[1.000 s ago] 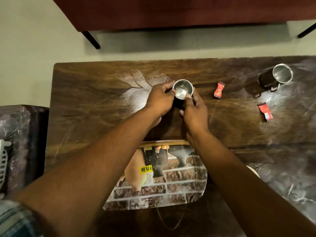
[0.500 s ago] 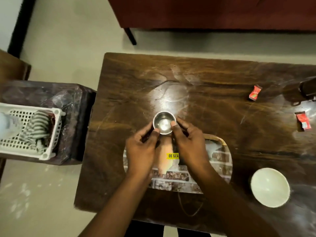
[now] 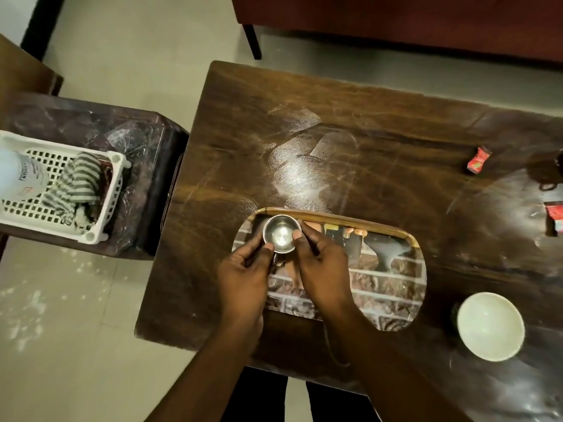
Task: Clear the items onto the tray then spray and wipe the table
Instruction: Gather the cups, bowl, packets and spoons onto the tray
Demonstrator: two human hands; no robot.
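A small steel cup (image 3: 281, 233) stands at the far left end of the picture-printed tray (image 3: 393, 287) on the dark wooden table (image 3: 365, 166). My left hand (image 3: 243, 278) pinches its left rim and my right hand (image 3: 320, 263) its right rim. A white bowl (image 3: 490, 325) sits on the table right of the tray. Two red sachets lie further back: one (image 3: 479, 155) near the far right, another (image 3: 555, 216) cut by the right edge. A dark mug (image 3: 559, 164) barely shows at the right edge.
A white plastic basket (image 3: 103, 222) on a dark side stand at the left holds a striped cloth (image 3: 74, 185) and a white spray bottle (image 3: 21, 178). A red-brown sofa with a black leg (image 3: 253, 41) stands beyond the table. Pale floor lies to the left.
Both hands carried the steel cup from the table's middle toward me and onto the tray's far left end. The view swung left, bringing the basket into sight.
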